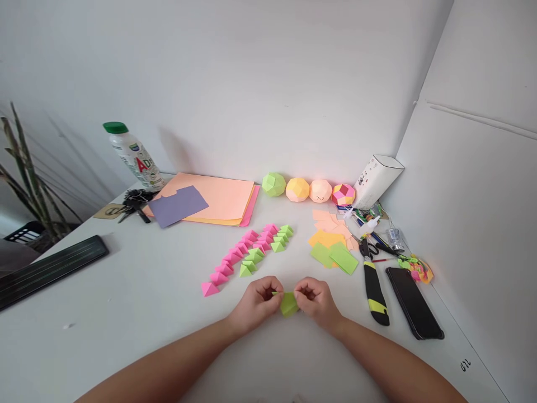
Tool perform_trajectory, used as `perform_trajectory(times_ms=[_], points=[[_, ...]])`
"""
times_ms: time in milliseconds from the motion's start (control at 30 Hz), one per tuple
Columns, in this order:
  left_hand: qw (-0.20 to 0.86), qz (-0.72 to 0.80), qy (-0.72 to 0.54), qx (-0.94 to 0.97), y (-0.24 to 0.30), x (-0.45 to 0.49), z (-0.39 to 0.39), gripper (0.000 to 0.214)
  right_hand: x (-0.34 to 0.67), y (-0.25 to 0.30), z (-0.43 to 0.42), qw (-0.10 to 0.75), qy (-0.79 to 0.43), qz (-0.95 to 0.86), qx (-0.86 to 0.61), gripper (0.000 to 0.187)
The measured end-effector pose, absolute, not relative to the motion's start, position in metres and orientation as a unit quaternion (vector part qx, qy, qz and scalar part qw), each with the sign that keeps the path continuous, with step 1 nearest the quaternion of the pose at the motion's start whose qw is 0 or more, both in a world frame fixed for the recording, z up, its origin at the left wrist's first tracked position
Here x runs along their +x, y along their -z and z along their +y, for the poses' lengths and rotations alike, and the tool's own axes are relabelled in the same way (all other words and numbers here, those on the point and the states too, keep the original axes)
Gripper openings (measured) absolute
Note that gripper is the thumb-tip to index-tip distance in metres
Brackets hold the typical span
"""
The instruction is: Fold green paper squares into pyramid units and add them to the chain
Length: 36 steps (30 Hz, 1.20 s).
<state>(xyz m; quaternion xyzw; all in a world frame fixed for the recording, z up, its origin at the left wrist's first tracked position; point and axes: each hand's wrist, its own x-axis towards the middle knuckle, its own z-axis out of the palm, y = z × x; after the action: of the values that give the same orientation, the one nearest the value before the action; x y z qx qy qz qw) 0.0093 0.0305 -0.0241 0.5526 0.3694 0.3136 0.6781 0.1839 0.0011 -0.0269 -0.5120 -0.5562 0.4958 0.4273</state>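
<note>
A small green folded paper piece (288, 304) is pinched between both my hands just above the white table (138, 302). My left hand (257, 303) has its fingers curled on the piece's left side. My right hand (315, 299) grips the right side with closed fingers. Just beyond my hands lie two rows of folded paper units, pink ones (239, 257) and green ones (264, 250). To the right sits a loose pile of green, orange and peach paper squares (333, 242).
Against the wall stand several paper balls (308, 190), a white box (375, 180), a bottle (133, 156) and stacked coloured sheets (212, 198). A utility knife (375, 293), phone (413, 302), scissors (368, 248) and pens lie at right. Keys (134, 202) and a dark tray (46, 270) are at left.
</note>
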Motion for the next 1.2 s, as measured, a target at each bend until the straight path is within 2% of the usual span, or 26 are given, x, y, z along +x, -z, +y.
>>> perform_trajectory(times_ms=[233, 433, 633, 867, 1200], points=[[0.701, 0.366, -0.327, 0.517, 0.0293, 0.0059, 0.0345, 0.017, 0.1894, 0.0311, 0.0018, 0.475, -0.557, -0.487, -0.476, 0.013], [0.706, 0.355, -0.329, 0.516, 0.0319, 0.0078, 0.034, 0.017, 0.1864, 0.0289, 0.0007, 0.41, -0.552, -0.549, -0.476, 0.019], [0.701, 0.377, -0.374, 0.476, 0.0322, 0.0068, 0.0351, 0.021, 0.1888, 0.0321, 0.0012, 0.429, -0.553, -0.534, -0.475, 0.02], [0.727, 0.336, -0.343, 0.49, 0.0284, 0.0102, 0.0314, 0.029, 0.1868, 0.032, 0.0022, 0.426, -0.554, -0.54, -0.469, 0.02], [0.716, 0.356, -0.321, 0.508, 0.0266, 0.011, 0.0304, 0.02, 0.1867, 0.0317, 0.0, 0.409, -0.536, -0.559, -0.482, 0.019]])
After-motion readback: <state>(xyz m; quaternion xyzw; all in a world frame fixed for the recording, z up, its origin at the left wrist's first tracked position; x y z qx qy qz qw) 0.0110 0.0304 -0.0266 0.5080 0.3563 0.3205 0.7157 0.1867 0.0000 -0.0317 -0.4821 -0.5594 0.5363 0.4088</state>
